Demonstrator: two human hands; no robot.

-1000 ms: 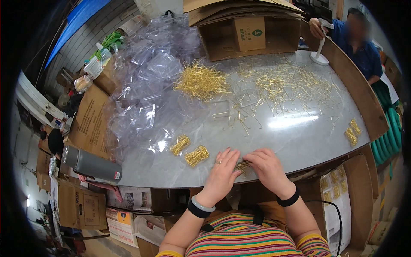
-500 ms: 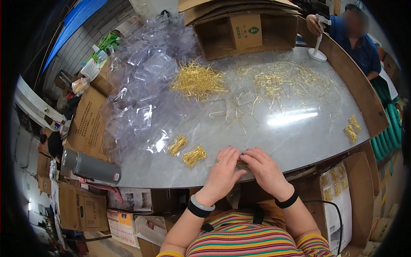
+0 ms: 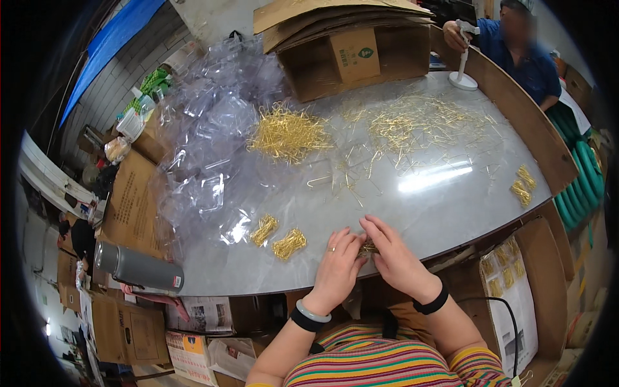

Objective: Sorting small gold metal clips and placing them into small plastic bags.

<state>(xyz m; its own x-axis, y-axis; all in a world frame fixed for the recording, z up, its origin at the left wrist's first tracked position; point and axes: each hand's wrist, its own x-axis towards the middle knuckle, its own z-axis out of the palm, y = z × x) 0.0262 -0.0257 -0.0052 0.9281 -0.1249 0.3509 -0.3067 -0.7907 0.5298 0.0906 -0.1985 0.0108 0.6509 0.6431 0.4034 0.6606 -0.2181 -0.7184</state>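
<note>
Close to the table's front edge, my left hand and my right hand meet around a small bundle of gold wire hooks. Only a little of that bundle shows between my fingers and thumbs; the rest is hidden under them. Left of my hands lie two tied-looking bundles of gold hooks, side by side. Beyond, a dense heap of gold hooks sits mid-table, and loose hooks spread out to the right of it.
Clear plastic packaging piles along the left side, near a grey bottle. An open cardboard box stands at the back. Small gold bundles lie far right, by a cardboard edge. A co-worker's hand grips a white stand.
My head view has shifted slightly, so the table sits a little differently. My right fingers have lifted and straightened somewhat over the bundle; both hands stay together around it.
</note>
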